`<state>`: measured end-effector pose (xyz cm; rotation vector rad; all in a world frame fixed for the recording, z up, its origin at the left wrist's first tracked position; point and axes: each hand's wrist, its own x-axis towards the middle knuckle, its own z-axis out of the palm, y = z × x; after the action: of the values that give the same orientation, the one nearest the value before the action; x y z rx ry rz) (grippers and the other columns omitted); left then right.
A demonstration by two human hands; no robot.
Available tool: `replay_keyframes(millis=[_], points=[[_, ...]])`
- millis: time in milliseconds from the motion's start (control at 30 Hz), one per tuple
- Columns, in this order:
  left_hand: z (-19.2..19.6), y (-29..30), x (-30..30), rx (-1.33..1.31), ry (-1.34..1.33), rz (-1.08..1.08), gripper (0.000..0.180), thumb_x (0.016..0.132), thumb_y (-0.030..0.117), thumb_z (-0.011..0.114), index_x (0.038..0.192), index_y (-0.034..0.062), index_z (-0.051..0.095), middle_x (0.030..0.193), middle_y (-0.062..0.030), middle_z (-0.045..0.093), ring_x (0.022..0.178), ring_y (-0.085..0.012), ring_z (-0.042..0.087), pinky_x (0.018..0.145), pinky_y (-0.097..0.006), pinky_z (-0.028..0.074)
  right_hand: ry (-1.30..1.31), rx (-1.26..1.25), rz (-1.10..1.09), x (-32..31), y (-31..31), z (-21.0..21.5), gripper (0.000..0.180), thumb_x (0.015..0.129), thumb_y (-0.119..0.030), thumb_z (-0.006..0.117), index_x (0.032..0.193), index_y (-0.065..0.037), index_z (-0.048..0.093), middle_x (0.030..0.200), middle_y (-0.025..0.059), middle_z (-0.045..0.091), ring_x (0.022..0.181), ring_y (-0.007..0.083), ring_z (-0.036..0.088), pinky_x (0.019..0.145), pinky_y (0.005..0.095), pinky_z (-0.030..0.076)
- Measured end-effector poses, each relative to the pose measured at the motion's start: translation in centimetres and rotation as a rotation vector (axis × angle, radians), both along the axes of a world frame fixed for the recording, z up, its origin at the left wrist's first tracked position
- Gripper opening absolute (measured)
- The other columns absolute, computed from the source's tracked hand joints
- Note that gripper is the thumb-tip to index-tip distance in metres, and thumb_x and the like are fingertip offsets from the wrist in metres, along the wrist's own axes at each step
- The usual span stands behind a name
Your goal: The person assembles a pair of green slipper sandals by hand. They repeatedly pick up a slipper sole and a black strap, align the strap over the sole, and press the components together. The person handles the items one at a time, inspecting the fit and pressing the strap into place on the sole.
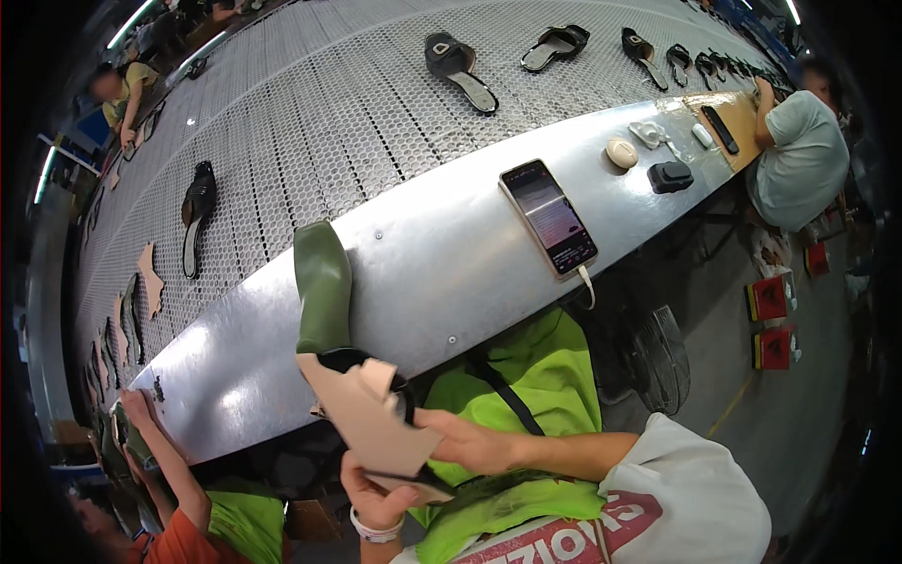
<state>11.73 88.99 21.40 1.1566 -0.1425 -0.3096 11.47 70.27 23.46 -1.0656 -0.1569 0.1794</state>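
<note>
A flat beige shoe piece [381, 423], cut with side flaps, is between my hands above my lap. My left hand [376, 493], with a pale band at the wrist, is closed on its near end, thumb on top. My right hand [474, 442] pinches its right-hand edge; some of these fingertips are hidden behind it. Just beyond the piece, a green shoe last [322, 287] stretches over the metal ledge. Black material [343, 359] shows at the near end of the last, partly covered by the beige piece.
Black slide sandals [460, 70] and beige cut pieces [148, 282] lie on the mesh conveyor [310, 122]. A phone [550, 216] with a cable rests on the metal ledge [442, 273]. Co-workers sit left and right. A fan [660, 362] stands below the ledge.
</note>
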Motion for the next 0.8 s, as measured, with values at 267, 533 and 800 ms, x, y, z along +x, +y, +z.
replay_keyframes(millis=[267,533,800], points=[[4.1,-1.2,2.3,0.733,-0.362,-0.185,0.029,0.070,0.006,0.079,0.097,0.0028,0.070,0.099,-0.0131,0.068,0.093,-0.0244,0.064,0.083,-0.034,0.048,0.071,0.009,0.020,0.0,0.7,-1.4,0.041,0.093,-0.008,0.051,0.132,0.001,0.044,0.132,0.0113,0.050,0.122,0.0186,0.050,0.104,0.0334,0.038],[5.2,2.6,4.1,0.767,-0.434,-0.303,0.030,0.064,0.005,0.079,0.092,-0.0025,0.069,0.101,-0.0182,0.065,0.090,-0.0295,0.065,0.072,-0.035,0.052,0.067,-0.187,-0.200,-0.9,2.4,-1.3,0.037,0.097,-0.008,0.049,0.133,-0.004,0.039,0.110,0.0084,0.061,0.102,0.0137,0.056,0.090,0.0285,0.044],[4.1,6.9,7.0,0.114,-0.314,0.366,0.063,0.070,0.005,0.065,0.127,-0.0021,0.039,0.110,-0.0185,0.054,0.099,-0.0266,0.055,0.086,-0.034,0.047,0.224,0.023,-0.123,-1.7,1.4,-1.7,0.064,0.092,-0.014,0.061,0.143,-0.004,0.023,0.123,0.0079,0.049,0.106,0.0147,0.054,0.091,0.0315,0.044]])
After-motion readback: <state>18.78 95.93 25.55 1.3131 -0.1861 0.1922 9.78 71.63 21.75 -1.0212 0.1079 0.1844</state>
